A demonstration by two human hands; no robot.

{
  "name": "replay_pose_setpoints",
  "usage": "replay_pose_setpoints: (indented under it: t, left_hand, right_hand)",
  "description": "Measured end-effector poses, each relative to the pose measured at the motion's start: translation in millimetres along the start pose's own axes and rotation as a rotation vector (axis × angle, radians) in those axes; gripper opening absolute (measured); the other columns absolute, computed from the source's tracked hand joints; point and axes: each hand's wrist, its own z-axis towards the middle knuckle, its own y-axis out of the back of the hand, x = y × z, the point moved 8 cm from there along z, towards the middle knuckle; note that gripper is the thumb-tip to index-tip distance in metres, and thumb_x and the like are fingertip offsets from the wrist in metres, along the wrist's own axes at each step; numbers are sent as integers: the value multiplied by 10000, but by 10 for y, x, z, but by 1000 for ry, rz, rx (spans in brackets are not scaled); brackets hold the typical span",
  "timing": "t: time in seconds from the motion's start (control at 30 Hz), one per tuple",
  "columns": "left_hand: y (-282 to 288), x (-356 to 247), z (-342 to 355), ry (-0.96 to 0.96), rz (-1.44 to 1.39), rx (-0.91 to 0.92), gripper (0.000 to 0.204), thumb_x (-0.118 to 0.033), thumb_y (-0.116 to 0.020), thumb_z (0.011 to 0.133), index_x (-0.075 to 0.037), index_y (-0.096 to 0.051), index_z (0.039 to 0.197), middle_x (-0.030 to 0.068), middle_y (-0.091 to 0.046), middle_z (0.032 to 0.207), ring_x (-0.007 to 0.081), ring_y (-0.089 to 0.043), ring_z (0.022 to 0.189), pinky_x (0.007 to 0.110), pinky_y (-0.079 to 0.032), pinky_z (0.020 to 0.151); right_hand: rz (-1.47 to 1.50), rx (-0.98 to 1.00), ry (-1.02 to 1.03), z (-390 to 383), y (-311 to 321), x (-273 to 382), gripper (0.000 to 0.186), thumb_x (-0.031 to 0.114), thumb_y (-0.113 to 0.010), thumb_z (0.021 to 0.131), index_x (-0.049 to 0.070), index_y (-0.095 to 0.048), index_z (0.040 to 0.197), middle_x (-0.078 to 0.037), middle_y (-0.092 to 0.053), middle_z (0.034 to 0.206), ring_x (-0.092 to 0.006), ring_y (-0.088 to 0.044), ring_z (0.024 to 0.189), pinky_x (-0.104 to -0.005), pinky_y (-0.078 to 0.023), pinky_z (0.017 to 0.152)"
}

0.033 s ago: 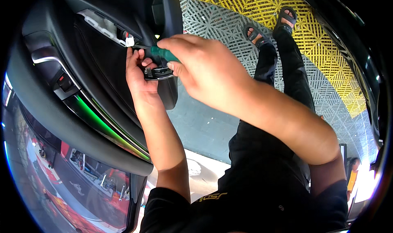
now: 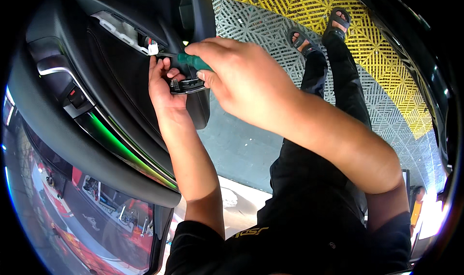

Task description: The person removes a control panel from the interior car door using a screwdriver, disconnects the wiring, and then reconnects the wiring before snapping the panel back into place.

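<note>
Head view: the right hand (image 2: 246,81) is closed around the green handle of a screwdriver (image 2: 191,61), its shaft pointing left toward a white connector plug (image 2: 153,49) at the edge of an opening in the black car door panel (image 2: 108,62). The left hand (image 2: 164,84) is palm up below the plug, 1 fingertip right at it and the other fingers curled; I cannot tell whether they grip anything. Just beside those fingers, under the screwdriver handle, sits a curved black trim piece (image 2: 188,87). A pale gray bracket (image 2: 118,31) lines the opening. Farther down the door are a chrome-edged door handle (image 2: 60,68) and a glowing green light strip (image 2: 111,137). Gray and yellow grid floor tiles (image 2: 261,21) lie under 2 dark sandals (image 2: 298,37).
</note>
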Motion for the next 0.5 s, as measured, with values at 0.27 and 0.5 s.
replay_pose_setpoints:
  t: [0.27, 0.5]
  left_hand:
    - [-27, 153, -194, -8, -16, -84, 384, -131, -511, 1025, -81, -496, 1406, -3, -645, 887, 66, -492, 612, 197, -410, 510]
    - [-398, 294, -598, 57, -291, 189, 344, -299, -463, 1089, -22, -602, 1240, -4, -682, 977, 33, -430, 590, 194, -378, 513]
  right_hand:
    - [-213, 133, 95, 117, -215, 125, 263, 42, -659, 887, -22, -629, 1140, -168, -697, 1060, -354, -720, 839, -411, -601, 692]
    - [35, 188, -251, 186, -204, -55, 390, 350, -530, 1028, -6, -686, 1053, -148, -715, 771, -262, -707, 583, -363, -589, 562]
